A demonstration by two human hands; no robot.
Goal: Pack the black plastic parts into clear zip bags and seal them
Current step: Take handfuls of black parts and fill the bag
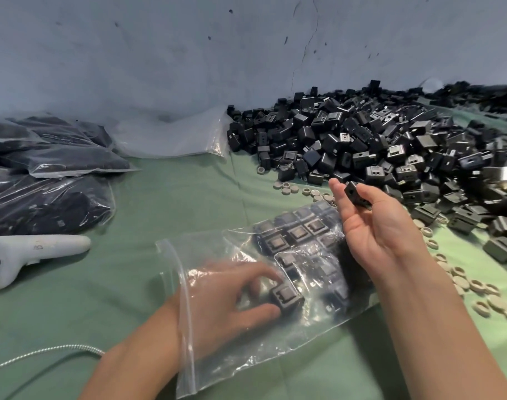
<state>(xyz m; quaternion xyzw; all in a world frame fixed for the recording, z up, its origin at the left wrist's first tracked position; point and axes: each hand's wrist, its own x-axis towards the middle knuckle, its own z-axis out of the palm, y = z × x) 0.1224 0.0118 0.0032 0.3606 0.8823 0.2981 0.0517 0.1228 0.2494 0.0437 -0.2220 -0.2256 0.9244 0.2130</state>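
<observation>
Zip bag [171,252] part-filled, unsealed; big pile [362,140] upper right unpacked.
Left hand [232,298], inside it, pinches one part [285,295]; right hand [382,226] pinches another part [356,194].

1. This is a small packing workshop.
2. A heap of black plastic parts [376,145] lies at two o'clock.
3. Filled clear zip bags [44,168] stack at nine o'clock on green cloth [174,197], against a bare wall [159,53].
</observation>
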